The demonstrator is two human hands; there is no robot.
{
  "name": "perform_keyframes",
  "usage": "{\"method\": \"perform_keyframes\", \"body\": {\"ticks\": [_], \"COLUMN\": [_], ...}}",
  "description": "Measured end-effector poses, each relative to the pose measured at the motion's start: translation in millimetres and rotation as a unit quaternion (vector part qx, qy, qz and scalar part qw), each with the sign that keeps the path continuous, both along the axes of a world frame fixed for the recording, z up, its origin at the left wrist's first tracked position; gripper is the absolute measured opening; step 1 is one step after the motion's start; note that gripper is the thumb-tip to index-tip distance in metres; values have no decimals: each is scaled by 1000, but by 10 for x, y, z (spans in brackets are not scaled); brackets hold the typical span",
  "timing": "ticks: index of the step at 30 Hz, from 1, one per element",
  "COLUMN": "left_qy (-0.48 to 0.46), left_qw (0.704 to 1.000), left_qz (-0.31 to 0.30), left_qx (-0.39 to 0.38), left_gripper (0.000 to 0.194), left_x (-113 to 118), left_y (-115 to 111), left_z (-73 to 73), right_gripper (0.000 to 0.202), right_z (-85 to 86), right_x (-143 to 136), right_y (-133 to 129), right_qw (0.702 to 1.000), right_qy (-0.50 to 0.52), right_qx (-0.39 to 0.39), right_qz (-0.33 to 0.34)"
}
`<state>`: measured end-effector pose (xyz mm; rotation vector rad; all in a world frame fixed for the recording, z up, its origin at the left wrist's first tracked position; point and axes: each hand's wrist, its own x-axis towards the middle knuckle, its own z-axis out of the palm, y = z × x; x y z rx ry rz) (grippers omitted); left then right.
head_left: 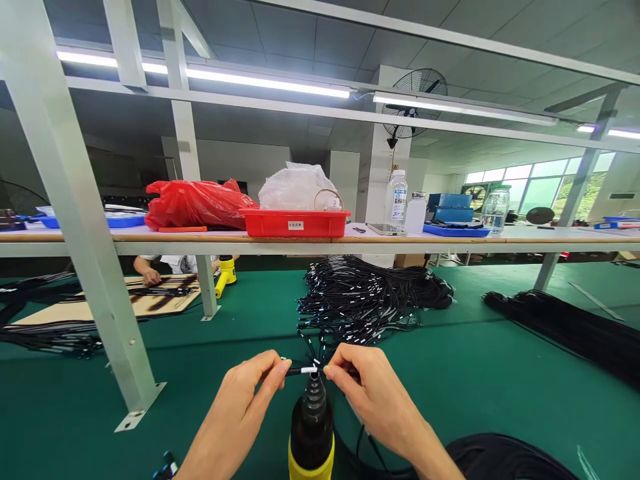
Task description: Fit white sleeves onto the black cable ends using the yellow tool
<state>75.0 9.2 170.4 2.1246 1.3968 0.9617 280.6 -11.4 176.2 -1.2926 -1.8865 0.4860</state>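
A black cable with a white sleeve [309, 370] is stretched level between my two hands. My left hand [250, 393] pinches its left part between thumb and fingertips. On the other side, my right hand [367, 390] pinches it just right of the white sleeve. Directly below stands a yellow and black heat gun [313, 427], its ribbed nozzle pointing up at the sleeve. Whether nozzle and sleeve touch, I cannot tell. Behind the hands lies a big pile of black cables [365, 293] with many white-marked ends.
A coil of black cable [505, 460] lies front right, a long cable bundle [565, 333] farther right. The shelf [425, 248] above the green table [240, 333] bears a red bin [295, 227]. Its post [95, 220] stands left. A co-worker's hand [149, 275] is behind, near another heat gun [227, 273].
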Motion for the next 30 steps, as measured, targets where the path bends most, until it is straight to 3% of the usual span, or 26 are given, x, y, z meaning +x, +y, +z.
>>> {"method": "perform_keyframes", "body": {"ticks": [4, 12, 18, 23, 26, 30], "left_qy": [-21, -10, -29, -32, 31, 116], "left_qw": [1000, 1000, 999, 999, 998, 988], "left_qz": [-8, 8, -15, 10, 35, 45], "left_qx": [7, 9, 8, -6, -31, -95], "left_gripper": [37, 53, 42, 34, 34, 16], "left_x": [3, 8, 58, 10, -213, -698], "left_y": [-40, -4, -16, -41, 26, 136], "left_z": [62, -8, 38, 102, -50, -592], "right_gripper": [15, 37, 33, 30, 33, 40], "right_z": [-36, 14, -20, -231, -524, -901], "right_x": [-5, 29, 15, 129, 296, 520], "right_y": [10, -11, 12, 245, 467, 608], "right_qw": [1000, 1000, 1000, 995, 991, 990], "right_qy": [27, -26, 26, 28, 7, -18], "right_qx": [6, -8, 0, 70, 89, 53], "right_qz": [-7, 2, -8, -66, -102, -130]}}
